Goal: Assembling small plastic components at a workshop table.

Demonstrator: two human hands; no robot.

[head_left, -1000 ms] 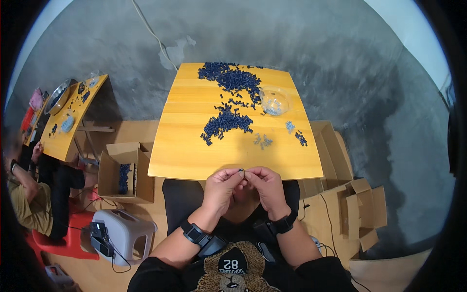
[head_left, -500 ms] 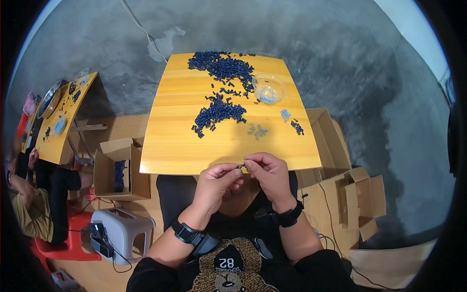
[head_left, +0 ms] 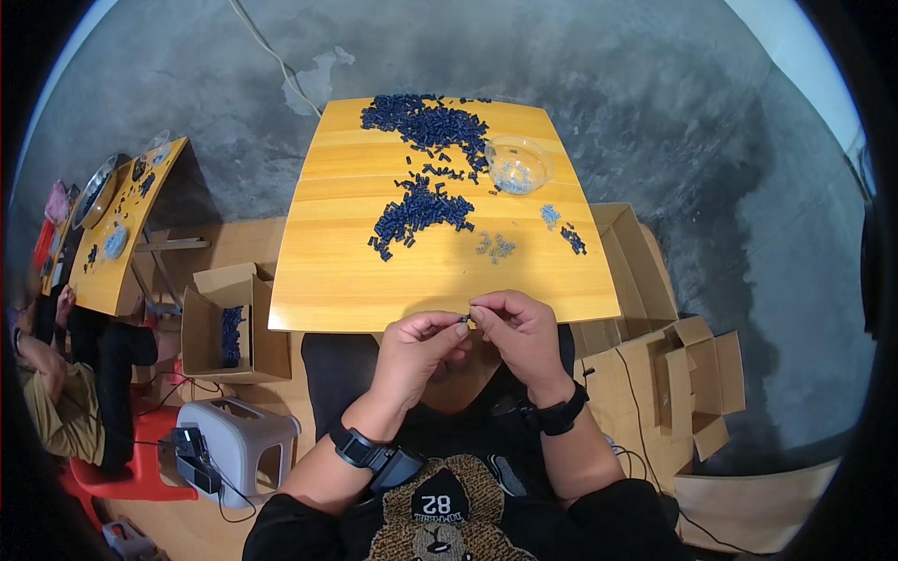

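At the near edge of the wooden table point(head_left: 346, 299), my left hand point(head_left: 416, 348) and my right hand point(head_left: 520, 338) meet fingertip to fingertip. Thumb and forefinger of each are pinched on one tiny dark piece point(head_left: 465, 319), mostly covered by the fingers; its exact kind is too small to make out. Beyond them lies a heap of short dark-blue tube-like pieces point(head_left: 421, 215), with a larger heap point(head_left: 432, 125) behind it. Small grey pieces point(head_left: 496, 247) lie nearer my right hand, beside pale-blue bits point(head_left: 549, 216) and a little dark-blue cluster point(head_left: 573, 239).
A clear round bowl point(head_left: 546, 178) with small pale pieces stands at the table's right. Open cardboard boxes point(head_left: 636, 266) are on the floor to the right, another box point(head_left: 267, 351) to the left. A grey stool point(head_left: 234, 435) and a seated person point(head_left: 61, 402) are at left.
My fingertips have drawn very slightly closer around the dark piece. Both hands keep their pinch, and the heaps look the same; the whole view has shifted a little.
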